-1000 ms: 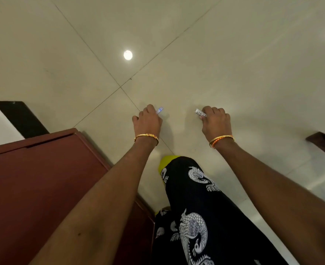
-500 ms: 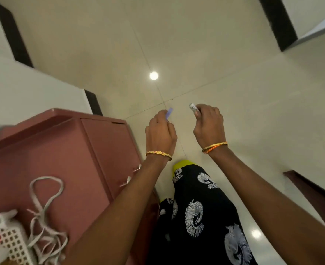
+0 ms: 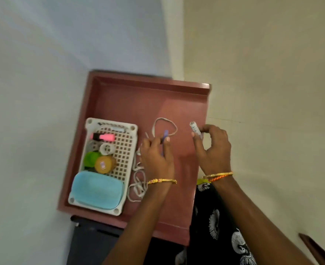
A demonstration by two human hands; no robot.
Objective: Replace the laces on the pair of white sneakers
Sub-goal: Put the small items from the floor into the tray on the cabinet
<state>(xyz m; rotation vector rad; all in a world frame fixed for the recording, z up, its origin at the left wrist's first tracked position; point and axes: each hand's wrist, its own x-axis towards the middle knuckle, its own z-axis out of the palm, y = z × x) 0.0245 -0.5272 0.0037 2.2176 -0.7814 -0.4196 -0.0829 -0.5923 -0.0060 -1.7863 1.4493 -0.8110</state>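
A white shoelace [image 3: 138,180] lies in loose loops on the reddish-brown cabinet top [image 3: 177,104], right of a basket, with one loop reaching toward the back. My left hand [image 3: 156,157] hovers over the lace and pinches a small purple pen-like object [image 3: 165,139]. My right hand [image 3: 213,150] is above the cabinet's right edge and grips a small white printed cylinder [image 3: 194,128]. No sneakers are in view.
A white lattice basket [image 3: 123,150] on the cabinet's left holds a pink marker, a green lid, a brown jar and a light blue lid [image 3: 97,190]. A white wall is to the left, beige tiled floor to the right. My black patterned clothing [image 3: 221,226] is lower right.
The view has swung left from the floor onto the cabinet top. Both hands, holding the same small objects, have come over the cabinet and the shoelace.
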